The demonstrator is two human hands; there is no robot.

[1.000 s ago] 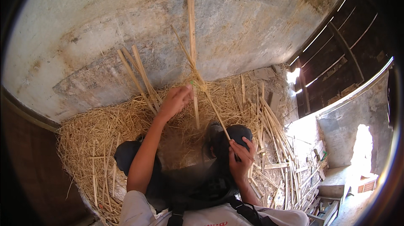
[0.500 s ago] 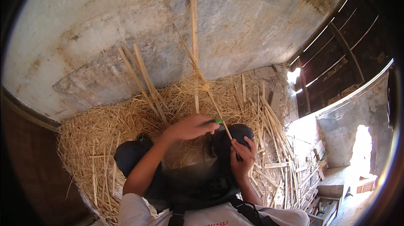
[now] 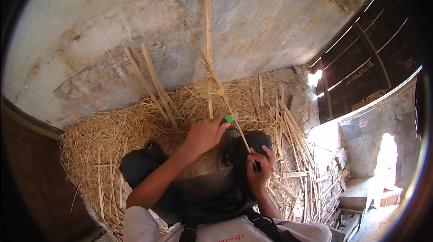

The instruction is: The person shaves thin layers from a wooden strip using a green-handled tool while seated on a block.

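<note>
My left hand (image 3: 201,137) is closed round the handle of a knife (image 3: 229,119) with a green part near its short pale blade. The blade meets, or lies just beside, a long thin bamboo or wooden strip (image 3: 241,134). That strip slants from the wall down toward my right knee, with frayed fibres and shavings about its far part. By the knee, my right hand (image 3: 260,168) grips its near end. A small dark item shows at the right palm; I cannot tell what it is.
Straw-like shavings (image 3: 97,152) cover the floor around my legs. Several strips (image 3: 154,77) lean on the stained wall (image 3: 149,30), one upright slat (image 3: 207,21) among them. A pile of strips (image 3: 295,147) lies to the right, with a low wooden frame (image 3: 347,221) beyond it.
My left hand has pushed the knife away from me along the strip, and more of the blade shows. The right hand keeps its hold by the knee.
</note>
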